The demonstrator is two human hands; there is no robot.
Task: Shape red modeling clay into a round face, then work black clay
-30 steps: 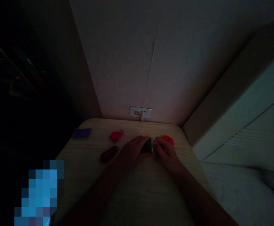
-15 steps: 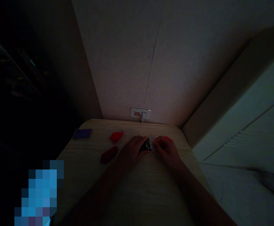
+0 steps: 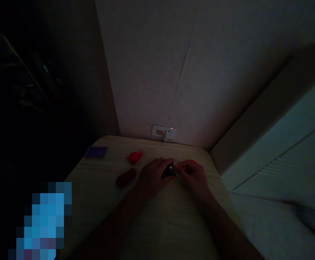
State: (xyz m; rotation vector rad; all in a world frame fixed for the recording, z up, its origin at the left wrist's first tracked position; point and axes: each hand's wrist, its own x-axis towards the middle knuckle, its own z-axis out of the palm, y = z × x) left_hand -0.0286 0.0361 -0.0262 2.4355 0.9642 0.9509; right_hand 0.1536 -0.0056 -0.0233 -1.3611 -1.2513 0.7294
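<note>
My left hand [image 3: 153,176] is wrapped round a small black object [image 3: 168,172] with a shiny right end, low over the wooden table. Its exact kind is too dark to tell. At that shiny end my right hand [image 3: 192,175] is closed in a pinch; what lies between the fingertips is too small to make out. Behind the right hand a bright red item [image 3: 192,161] shows only in part. Left of my left hand lie a dark red oblong object [image 3: 126,178] and a small red bundle [image 3: 135,157] with pointed ends.
A purple packet [image 3: 96,152] lies at the table's [image 3: 162,224] back left edge. On the wall behind is a socket [image 3: 163,132] with a plug in it. A pale panel [image 3: 276,144] borders the right side. Lighting is dim.
The black object has turned in my left hand, and its shiny end shows differently. My right fingers shift slightly at its edge. The view has tilted a little.
</note>
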